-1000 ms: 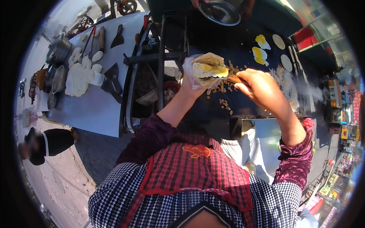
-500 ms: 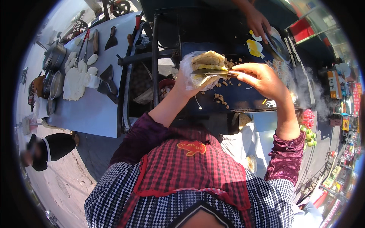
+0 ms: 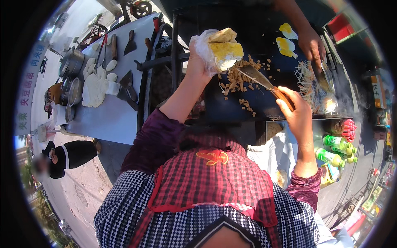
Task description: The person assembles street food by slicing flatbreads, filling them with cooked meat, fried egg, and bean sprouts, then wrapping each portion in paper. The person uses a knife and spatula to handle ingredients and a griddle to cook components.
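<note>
Two hands work over a dark griddle [image 3: 219,103]. The left hand [image 3: 196,66], partly hidden, is curled around a clear bag [image 3: 202,46], from whose open end bread [image 3: 223,35] projects, its filling of yellow-and-white egg [image 3: 227,50] exposed. The bread lies in the air over the griddle's near left part, tilted toward the right. The right hand [image 3: 295,105] is closed on the wooden handle of a spatula [image 3: 268,84]; the metal blade points up and left, over the diced pieces [image 3: 237,82] and near the bread. Whether the blade touches the griddle cannot be told. A smaller cluster of the same pieces lies just nearer the person. Farther right are two fried eggs [image 3: 286,47] and a heap of pale shreds [image 3: 306,84], with steam beside it. A co-worker's hand [image 3: 312,45] reaches down from the top edge to a metal tool [image 3: 326,80] at the shreds, its outline unclear. At left, a table [image 3: 111,124] bears dough [image 3: 94,91], scrapers [image 3: 130,44] and a pot [image 3: 73,62]. Green bottles [image 3: 336,142] stand or lie right of the right forearm; which, cannot be told.
</note>
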A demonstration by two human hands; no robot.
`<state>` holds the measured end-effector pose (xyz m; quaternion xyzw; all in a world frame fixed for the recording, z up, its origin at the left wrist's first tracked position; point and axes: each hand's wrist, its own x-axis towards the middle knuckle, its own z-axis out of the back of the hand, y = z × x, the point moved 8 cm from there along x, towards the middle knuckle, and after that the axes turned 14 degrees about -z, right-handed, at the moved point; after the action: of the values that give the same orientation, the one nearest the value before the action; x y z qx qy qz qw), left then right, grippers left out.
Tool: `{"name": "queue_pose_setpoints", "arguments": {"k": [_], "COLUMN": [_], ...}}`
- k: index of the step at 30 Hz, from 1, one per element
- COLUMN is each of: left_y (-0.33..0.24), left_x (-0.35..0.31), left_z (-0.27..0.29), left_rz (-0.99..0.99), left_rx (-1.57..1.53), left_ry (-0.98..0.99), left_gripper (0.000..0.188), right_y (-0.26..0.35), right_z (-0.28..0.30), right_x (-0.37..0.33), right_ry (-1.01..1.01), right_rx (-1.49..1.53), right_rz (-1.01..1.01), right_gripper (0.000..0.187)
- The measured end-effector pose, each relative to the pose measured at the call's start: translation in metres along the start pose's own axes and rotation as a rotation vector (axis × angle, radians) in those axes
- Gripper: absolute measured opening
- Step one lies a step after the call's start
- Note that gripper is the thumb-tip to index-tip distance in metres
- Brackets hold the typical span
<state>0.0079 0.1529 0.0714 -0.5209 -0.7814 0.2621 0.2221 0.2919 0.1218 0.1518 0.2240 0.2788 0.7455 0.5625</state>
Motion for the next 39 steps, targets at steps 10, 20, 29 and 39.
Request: {"name": "queue_pose_setpoints", "arguments": {"k": [10, 20, 29, 39], "left_y": [0.004, -0.012, -0.100, -0.056], "left_x": [0.010, -0.004, -0.026, -0.082], "left_z": [-0.032, -0.010, 0.043, 0.093], "left_rz": [-0.136, -0.174, -0.266, 0.134], "left_rx": [-0.063, -0.111, -0.075, -0.361], "left_ry": [0.001, -0.021, 0.078, 0.053], "left_gripper": [0.075, 0.070, 0.058, 0.054], "right_y": [0.001, 0.028, -0.044, -0.126], "right_z": [-0.080, -0.162, -0.087, 0.000], "right_x": [-0.002, 0.014, 0.022, 0.014], "right_ry": [0.165, 0.146, -0.036, 0.087], "right_rx": [1.014, 1.095, 0.095, -0.379], "right_rz": [-0.385, -0.368, -0.070, -0.200], "right_gripper": [0.018, 0.007, 0.025, 0.028]}}
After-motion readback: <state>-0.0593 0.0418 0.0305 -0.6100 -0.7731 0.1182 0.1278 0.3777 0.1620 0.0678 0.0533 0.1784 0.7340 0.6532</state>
